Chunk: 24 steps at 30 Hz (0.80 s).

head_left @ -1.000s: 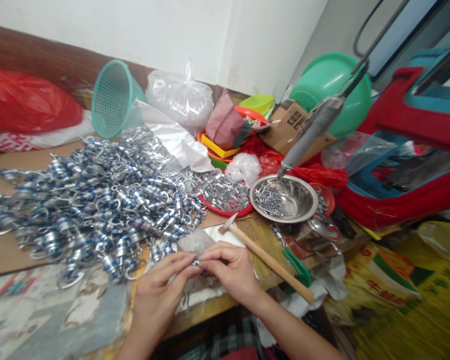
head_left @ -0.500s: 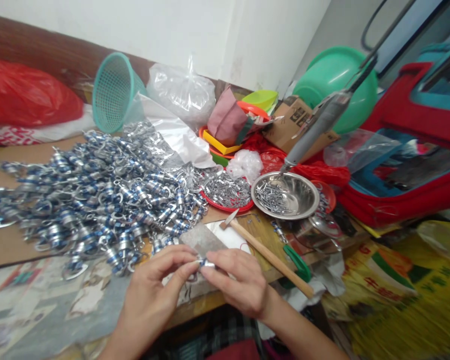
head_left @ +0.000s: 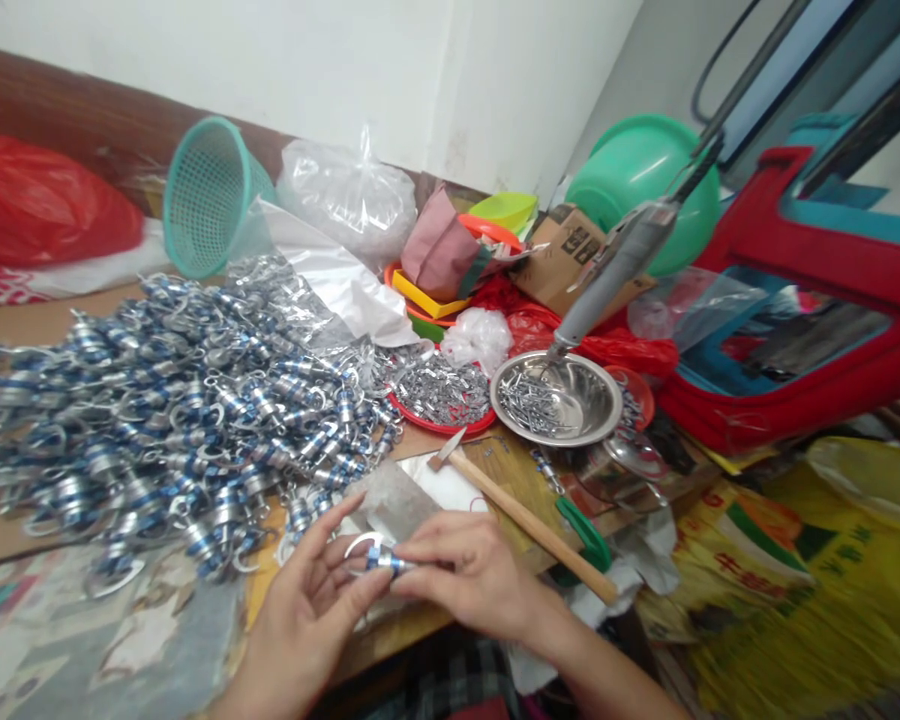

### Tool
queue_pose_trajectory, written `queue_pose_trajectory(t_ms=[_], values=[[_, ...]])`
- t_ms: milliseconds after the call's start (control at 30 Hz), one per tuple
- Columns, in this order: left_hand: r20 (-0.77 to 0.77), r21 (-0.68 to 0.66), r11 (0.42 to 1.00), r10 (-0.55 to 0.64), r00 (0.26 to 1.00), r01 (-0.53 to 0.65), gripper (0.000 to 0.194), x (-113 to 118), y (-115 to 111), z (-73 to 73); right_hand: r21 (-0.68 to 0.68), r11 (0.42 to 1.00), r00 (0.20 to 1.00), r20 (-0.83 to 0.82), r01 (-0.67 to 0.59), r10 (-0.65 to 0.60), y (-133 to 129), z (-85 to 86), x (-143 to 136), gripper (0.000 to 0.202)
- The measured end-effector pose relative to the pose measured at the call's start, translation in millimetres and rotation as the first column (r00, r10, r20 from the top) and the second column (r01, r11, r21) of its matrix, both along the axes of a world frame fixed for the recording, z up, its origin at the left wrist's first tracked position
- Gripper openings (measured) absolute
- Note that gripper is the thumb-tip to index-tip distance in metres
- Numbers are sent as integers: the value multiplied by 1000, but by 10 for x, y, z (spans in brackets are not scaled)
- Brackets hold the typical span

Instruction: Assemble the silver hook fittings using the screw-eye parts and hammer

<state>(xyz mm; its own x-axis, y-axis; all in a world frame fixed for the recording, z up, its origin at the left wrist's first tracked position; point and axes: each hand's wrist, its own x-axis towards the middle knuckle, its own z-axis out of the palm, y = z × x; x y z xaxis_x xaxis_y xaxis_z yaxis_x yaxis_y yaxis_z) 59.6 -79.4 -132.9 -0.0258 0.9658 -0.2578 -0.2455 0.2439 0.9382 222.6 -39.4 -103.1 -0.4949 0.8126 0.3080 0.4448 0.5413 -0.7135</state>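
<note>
A small silver-and-blue metal piece (head_left: 385, 561) with a curved hook is held between both hands, above the front edge of the workbench. My left hand (head_left: 307, 600) has its thumb against the piece, its other fingers partly spread behind it. The fingertips of my right hand (head_left: 469, 570) pinch the other end. Just behind the hands lies a flat grey metal block (head_left: 397, 500). A hammer with a wooden handle (head_left: 532, 525) rests to the right of the block. On the left spreads a large pile of similar silver-and-blue pieces (head_left: 157, 410).
Behind the block stand a red tray of small metal parts (head_left: 442, 390) and a steel bowl with pins (head_left: 592, 390). A grey-handled tool (head_left: 619, 265) hangs over the bowl. Green-handled pliers (head_left: 585, 535) lie right of the hammer. A teal basket (head_left: 208, 200) stands by the wall.
The metal piece has turned and its curved hook now shows. My left hand's fingers have opened out more. The whole view has shifted slightly, with the bench items lower and further left.
</note>
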Motion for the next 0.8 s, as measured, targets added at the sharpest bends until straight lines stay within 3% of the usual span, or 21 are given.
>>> queue_pose_trajectory(t_ms=[67,100,133,267,400,533,667,800], values=[[0,-39,999,-30,1000,30,71,-18,52,6,53,989,956,255,135,-144,327,61,104,14],[-5,-55,997,-47,999,47,72,-30,80,22,147,946,852,410,291,-326,530,80,158,18],[-12,-65,996,-65,998,64,73,-43,105,43,179,917,794,459,357,-399,743,87,205,23],[-17,-55,989,-138,990,137,74,-82,177,132,176,892,651,627,417,-428,1450,-1,243,24],[-5,-98,977,-190,982,188,76,-109,222,168,142,905,572,733,401,-369,1700,-153,80,25],[48,-126,973,-191,980,195,80,-128,242,163,119,915,590,731,385,-343,1759,-210,79,27],[106,-122,971,-195,975,207,84,-150,258,119,131,908,678,624,399,-388,1769,-133,283,20],[96,-120,973,-187,978,198,86,-168,272,57,85,926,804,472,367,-362,1436,10,302,26]])
